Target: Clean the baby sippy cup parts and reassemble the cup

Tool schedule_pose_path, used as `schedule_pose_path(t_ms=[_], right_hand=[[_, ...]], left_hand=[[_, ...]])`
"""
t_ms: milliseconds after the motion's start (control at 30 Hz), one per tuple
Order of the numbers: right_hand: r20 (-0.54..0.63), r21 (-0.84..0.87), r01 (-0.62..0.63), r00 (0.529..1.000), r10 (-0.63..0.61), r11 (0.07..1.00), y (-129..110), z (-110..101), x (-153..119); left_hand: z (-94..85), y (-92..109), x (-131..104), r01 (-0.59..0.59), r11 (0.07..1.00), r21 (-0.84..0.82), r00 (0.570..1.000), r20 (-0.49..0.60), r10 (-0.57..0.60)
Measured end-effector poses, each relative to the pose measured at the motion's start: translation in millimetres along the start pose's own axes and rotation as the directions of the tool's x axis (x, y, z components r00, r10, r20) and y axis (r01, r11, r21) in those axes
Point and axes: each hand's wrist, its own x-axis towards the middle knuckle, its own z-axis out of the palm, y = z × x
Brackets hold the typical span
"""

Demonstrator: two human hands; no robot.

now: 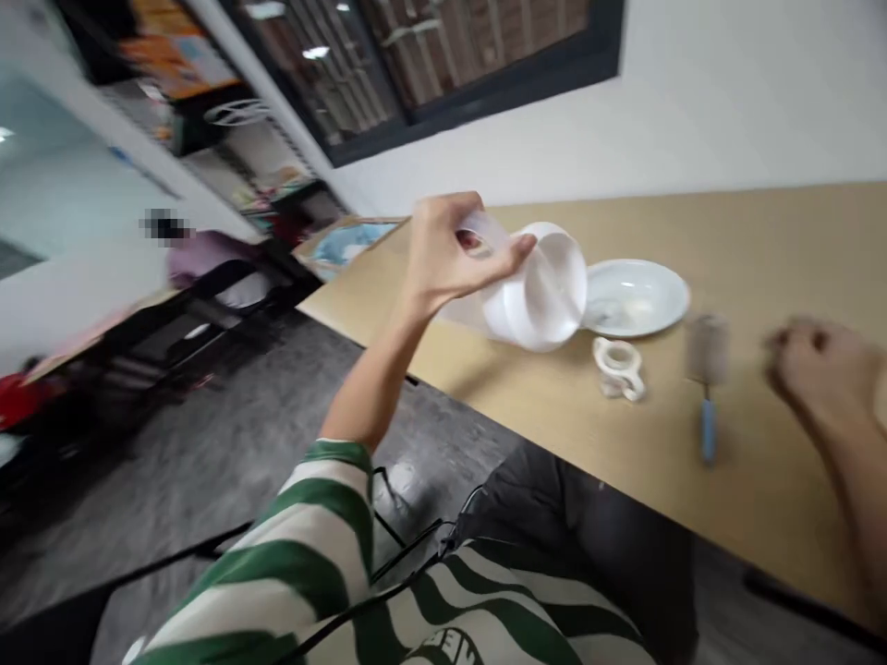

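Observation:
My left hand point(450, 254) is closed on a white jug point(513, 309), gripping it at the handle side. The jug is tipped over above the table, its wide round mouth facing right, and its inside looks white. Just beyond the mouth lies a shallow white dish point(665, 296), partly hidden by the jug. A small cream-coloured ring-shaped tool with a looped handle point(632, 377) rests in front of the dish. To its right is a blue-handled utensil point(708, 432) whose greyish head is blurred. My right hand point(832, 369), blurred, has its fingers curled in and appears to hold nothing.
The wooden table point(776, 249) runs along a white wall below a dark-framed window point(478, 111). A box with blue contents point(357, 242) sits at its far left end. Shelves point(236, 148) stand at the left, and a person point(208, 254) is seated farther off.

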Motion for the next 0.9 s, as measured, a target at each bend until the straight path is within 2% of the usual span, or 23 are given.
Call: schedule_pose_path(t_ms=[33,100,167,233,333,467,700,900], right_hand=[[0.001,-0.025,-0.061,0.998,0.061,0.998,7,-13,-5],[0.023,-0.038,-0.108,0.994,0.109,0.993,8,-26,-10],[0.022,-0.042,-0.081,0.996,0.082,0.996,1,-25,-10],[0.015,-0.043,-0.098,0.995,0.098,0.994,-6,-19,-8],[-0.021,-0.024,-0.098,0.995,0.097,0.995,-7,-12,-7],[-0.054,-0.024,-0.078,0.996,0.077,0.997,-1,-12,-8],[-0.025,-0.091,-0.104,0.994,0.102,0.990,-7,-16,-8],[-0.046,-0.071,-0.101,0.994,0.098,0.992,-4,-14,-7]], left_hand=[[4.2,8,5,-0.018,0.999,-0.026,0.998,0.053,0.019],[14.6,22,13,-0.059,0.996,-0.064,0.984,0.164,0.069],[26.0,36,18,-0.135,0.989,-0.068,0.954,0.259,0.148],[37.0,48,22,-0.240,0.970,-0.032,0.921,0.309,0.238],[49.6,59,26,-0.392,0.918,0.058,0.875,0.331,0.353],[56.8,65,30,-0.527,0.842,0.118,0.814,0.354,0.460],[59.3,81,33,-0.618,0.775,0.133,0.754,0.380,0.536],[62.2,95,34,-0.737,0.657,0.161,0.655,0.410,0.634]])
